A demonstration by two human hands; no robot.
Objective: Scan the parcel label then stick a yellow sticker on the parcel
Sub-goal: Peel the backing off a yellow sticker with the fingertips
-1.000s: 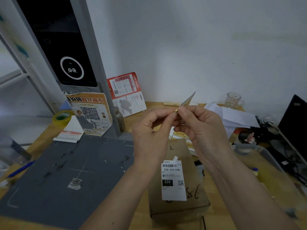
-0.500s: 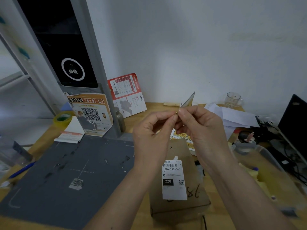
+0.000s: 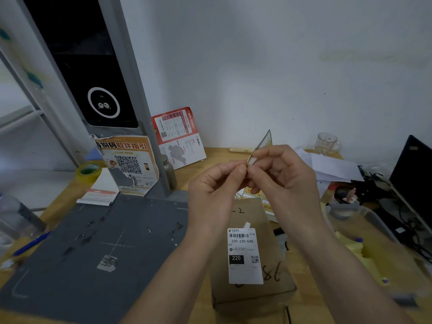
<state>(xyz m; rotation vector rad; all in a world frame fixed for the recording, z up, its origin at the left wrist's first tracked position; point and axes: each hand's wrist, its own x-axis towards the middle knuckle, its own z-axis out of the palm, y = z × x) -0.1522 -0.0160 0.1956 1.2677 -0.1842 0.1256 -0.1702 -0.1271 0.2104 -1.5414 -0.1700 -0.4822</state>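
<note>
A brown cardboard parcel [image 3: 251, 293] lies on the wooden desk below my hands, with a white barcode label [image 3: 244, 256] marked 220 on its top. Above it, my left hand [image 3: 211, 192] and my right hand [image 3: 282, 176] meet fingertip to fingertip, both pinching a small sticker sheet [image 3: 263, 146] that stands on edge, its tip pointing up. A sheet of yellow stickers [image 3: 254, 195] lies on the desk just beyond the parcel, partly hidden by my hands.
A tall grey scanner kiosk [image 3: 102, 90] with a QR poster [image 3: 128, 162] stands at the left behind a grey mat [image 3: 93, 242]. A tape roll [image 3: 88, 171], a glass mug [image 3: 326, 142], papers, a clear plastic bin [image 3: 369, 232] and a dark monitor [image 3: 411, 178] crowd the desk.
My hands have stayed together over the parcel, with only small finger shifts on the sticker sheet. The parcel has not moved.
</note>
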